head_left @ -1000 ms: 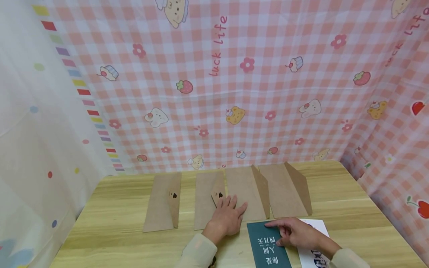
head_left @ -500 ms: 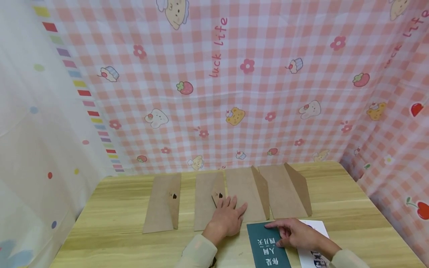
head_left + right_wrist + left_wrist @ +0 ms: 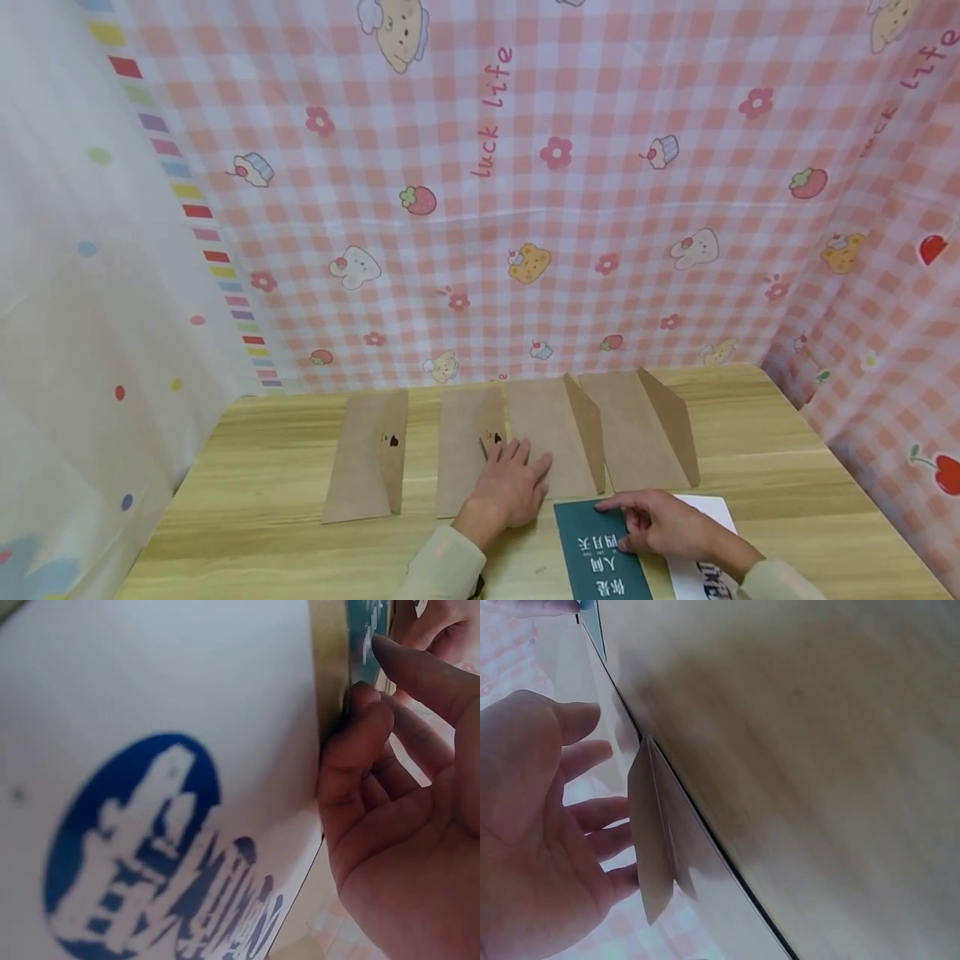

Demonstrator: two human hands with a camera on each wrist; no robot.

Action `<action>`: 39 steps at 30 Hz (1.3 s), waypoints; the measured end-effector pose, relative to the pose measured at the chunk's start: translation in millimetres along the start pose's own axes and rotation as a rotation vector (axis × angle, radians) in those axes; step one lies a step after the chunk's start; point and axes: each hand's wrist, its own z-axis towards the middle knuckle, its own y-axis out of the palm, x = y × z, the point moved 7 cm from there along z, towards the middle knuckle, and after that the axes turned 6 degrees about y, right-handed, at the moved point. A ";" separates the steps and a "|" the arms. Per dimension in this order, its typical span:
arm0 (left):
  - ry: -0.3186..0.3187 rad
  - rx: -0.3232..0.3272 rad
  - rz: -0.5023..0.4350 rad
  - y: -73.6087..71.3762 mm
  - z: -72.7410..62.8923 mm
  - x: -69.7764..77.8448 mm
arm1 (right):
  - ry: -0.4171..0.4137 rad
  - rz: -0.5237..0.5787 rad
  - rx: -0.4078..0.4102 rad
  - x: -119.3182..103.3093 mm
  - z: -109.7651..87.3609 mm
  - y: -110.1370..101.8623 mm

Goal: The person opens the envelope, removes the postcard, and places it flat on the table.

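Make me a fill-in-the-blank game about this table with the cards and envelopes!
1. On the table stand or lie ____ brown envelopes in a row.
2. The right hand is over a card with white writing, and that card is coloured ____.
3. The round picture on the white card is white and ____.
4. The big words on the checked cloth say "luck ____".

Missing words: four; green; blue; life.

The head view is bright and evenly lit, with soft shadows on the surface (image 3: 262, 475) and mostly clear detail. The left wrist view looks hazy and low in contrast; the right wrist view is dimmer, its white card (image 3: 225, 682) softly blurred.
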 end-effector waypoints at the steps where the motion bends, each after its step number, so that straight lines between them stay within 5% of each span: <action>1: 0.006 0.011 0.000 -0.2 -0.2 -0.5 | 0.002 -0.014 0.009 -1.0 0.3 -0.6; 21: 0.032 0.214 0.051 -14.8 -11.6 -15.6 | -0.070 -0.096 0.158 -36.9 22.2 -17.4; 39: -0.002 0.343 -0.067 -22.1 -35.3 -53.0 | -0.141 -0.105 0.232 -64.2 55.4 -9.2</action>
